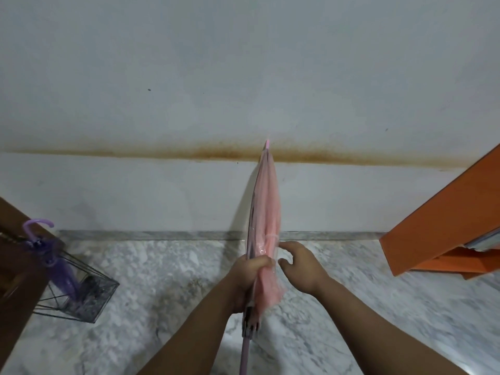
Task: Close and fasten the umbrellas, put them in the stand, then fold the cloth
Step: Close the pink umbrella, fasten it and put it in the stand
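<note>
A closed pink umbrella (266, 201) points up and away from me, its tip toward the wall. My left hand (249, 277) grips the gathered canopy low down. My right hand (300, 266) is beside it on the right, fingers curled, fingertips at the thin strap (272, 236) wrapped round the canopy; whether it pinches the strap is unclear. The umbrella's pale shaft (244, 353) runs down toward me. A closed purple umbrella (51, 255) stands handle-up in a black wire stand (89, 296) at the left. No cloth shows.
A white wall with a brown stain band fills the upper view. The floor is grey marble (162, 293). Dark wooden furniture (16, 280) stands at the far left behind the stand. An orange shelf unit (446, 220) juts in at the right.
</note>
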